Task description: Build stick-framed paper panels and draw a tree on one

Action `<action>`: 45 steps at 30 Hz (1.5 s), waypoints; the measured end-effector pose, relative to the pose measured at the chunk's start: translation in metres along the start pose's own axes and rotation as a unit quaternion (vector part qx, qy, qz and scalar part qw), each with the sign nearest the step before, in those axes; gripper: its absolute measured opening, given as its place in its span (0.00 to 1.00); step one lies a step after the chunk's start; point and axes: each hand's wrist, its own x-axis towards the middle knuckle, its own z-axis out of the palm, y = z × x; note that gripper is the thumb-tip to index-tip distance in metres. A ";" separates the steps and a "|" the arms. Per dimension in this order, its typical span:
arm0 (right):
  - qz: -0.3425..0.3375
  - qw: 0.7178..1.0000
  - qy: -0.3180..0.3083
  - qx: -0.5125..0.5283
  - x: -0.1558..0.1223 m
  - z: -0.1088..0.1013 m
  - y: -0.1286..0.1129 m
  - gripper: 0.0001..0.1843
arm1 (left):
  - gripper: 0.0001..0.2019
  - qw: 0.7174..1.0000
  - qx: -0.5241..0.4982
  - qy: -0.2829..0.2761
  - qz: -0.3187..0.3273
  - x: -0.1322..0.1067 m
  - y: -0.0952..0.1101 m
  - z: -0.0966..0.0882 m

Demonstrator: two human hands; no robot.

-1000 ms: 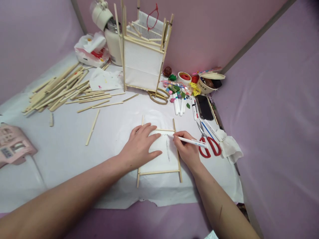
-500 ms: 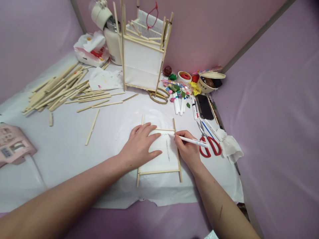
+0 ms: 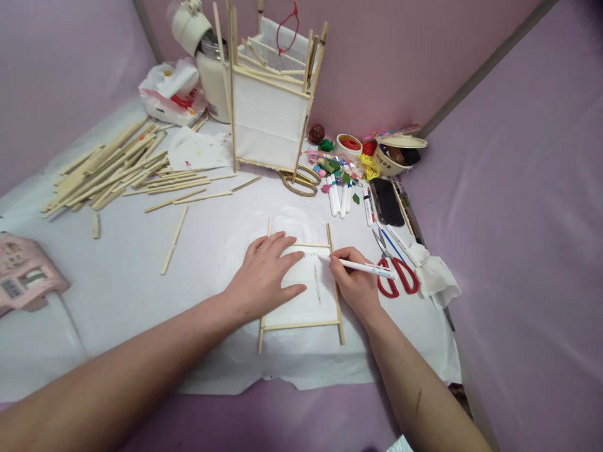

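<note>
Right hand [image 3: 357,279] and pen [image 3: 362,266] have shifted a touch right since the first frame; row of small dark marks [image 3: 311,254] at the sheet's far end now reads denser. Left hand [image 3: 266,270] hasn't visibly budged.

Work piece: small stick frame [image 3: 301,325] with white sheet [image 3: 296,307] across it, lying flat on the near part of the counter [image 3: 127,282], between the two hands. Its long axis runs near-far. Dark streak [image 3: 317,282] runs the same way down the sheet, just right of middle.

Right grip: narrow, fingers pinched round the pen close to its tip. Left grip: not closed on anything, palm down, fingers spread over the frame's left side and the sheet.

Key relation: pen lies mostly left-right, tip pointing left and slightly far, tail out to the right. Tip sits at the right end of the mark row, just near of the far crossbar. Looks to be on the sheet; actual contact too small to confirm. Right hand is the nearer one to that spot, its side over the frame's right stick; left index fingertip is at the row's left end.

Just right of the right hand: red-handled scissors [image 3: 409,276], pen tail overlapping one handle in view. Phone [image 3: 389,204] is farther off, same side. Larger upright frame [image 3: 271,116] stands at the far side.
</note>
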 end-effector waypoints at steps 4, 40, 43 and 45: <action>-0.002 1.000 0.012 0.001 0.000 0.000 0.001 0.06 | 0.25 1.000 -0.002 0.000 0.000 0.000 0.000 0.000; -0.010 1.000 0.010 -0.013 0.000 0.001 -0.001 0.06 | 0.26 1.000 0.002 -0.005 -0.001 0.001 0.001 0.000; -0.014 1.000 0.011 -0.014 0.001 0.001 0.000 0.06 | 0.26 1.000 0.003 -0.006 -0.002 0.001 0.001 -0.001; -0.017 1.000 0.011 -0.014 0.001 0.001 0.000 0.06 | 0.26 1.000 0.002 -0.005 -0.001 0.001 0.000 -0.001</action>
